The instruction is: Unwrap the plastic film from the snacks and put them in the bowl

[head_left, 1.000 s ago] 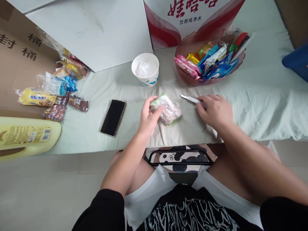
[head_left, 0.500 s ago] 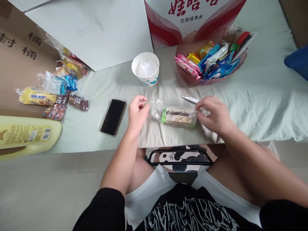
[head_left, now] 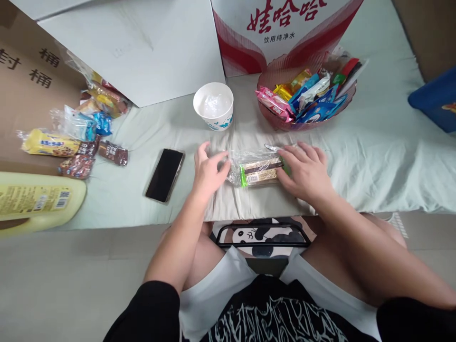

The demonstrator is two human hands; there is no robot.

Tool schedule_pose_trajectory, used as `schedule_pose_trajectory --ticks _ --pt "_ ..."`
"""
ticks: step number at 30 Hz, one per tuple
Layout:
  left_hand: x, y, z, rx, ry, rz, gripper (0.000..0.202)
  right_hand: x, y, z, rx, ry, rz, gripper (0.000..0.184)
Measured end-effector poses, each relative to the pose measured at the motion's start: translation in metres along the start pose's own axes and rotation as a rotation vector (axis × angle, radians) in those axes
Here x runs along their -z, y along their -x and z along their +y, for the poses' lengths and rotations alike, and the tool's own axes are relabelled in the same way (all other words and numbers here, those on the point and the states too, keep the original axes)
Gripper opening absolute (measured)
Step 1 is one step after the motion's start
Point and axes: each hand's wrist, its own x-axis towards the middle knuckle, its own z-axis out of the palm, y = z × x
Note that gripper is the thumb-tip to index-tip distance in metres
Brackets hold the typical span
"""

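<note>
A clear-wrapped snack bar (head_left: 259,172) lies flat on the pale green cloth (head_left: 374,156) in front of me. My left hand (head_left: 207,172) rests at the wrapper's left end with its fingers spread and touching the plastic. My right hand (head_left: 302,171) lies flat over the right end of the snack bar, fingers stretched out and pressing it down. A small white-handled knife (head_left: 271,147) pokes out just behind my right hand's fingers.
A white paper cup (head_left: 213,106) stands behind the bar. A red bowl (head_left: 270,121) of wrapped snacks sits at the back right. A black phone (head_left: 164,175) lies left. Loose snack packets (head_left: 76,142) and a yellow bottle (head_left: 35,202) are at far left, cardboard boxes behind.
The crumpled packet in my left hand was stretched out between both hands, then laid flat on the cloth. Both hands now rest open on its ends.
</note>
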Motion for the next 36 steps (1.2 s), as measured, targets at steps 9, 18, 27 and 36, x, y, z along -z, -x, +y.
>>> schedule_pose_trajectory --ticks 9,18,27,36 --pt "0.008 0.011 0.013 -0.211 -0.003 -0.191 0.017 0.002 0.001 0.014 0.101 0.065 0.085 0.015" --pt "0.034 0.027 0.035 -0.41 0.133 -0.113 0.012 0.031 0.019 -0.002 0.423 0.034 0.054 0.014" --pt "0.052 0.033 0.043 -0.078 0.166 -0.718 0.01 0.053 0.017 0.034 0.159 0.213 -0.308 0.043" --pt "0.031 0.022 0.038 -0.052 0.112 -0.366 0.038 0.046 0.012 0.005 -0.086 0.234 -0.194 0.033"
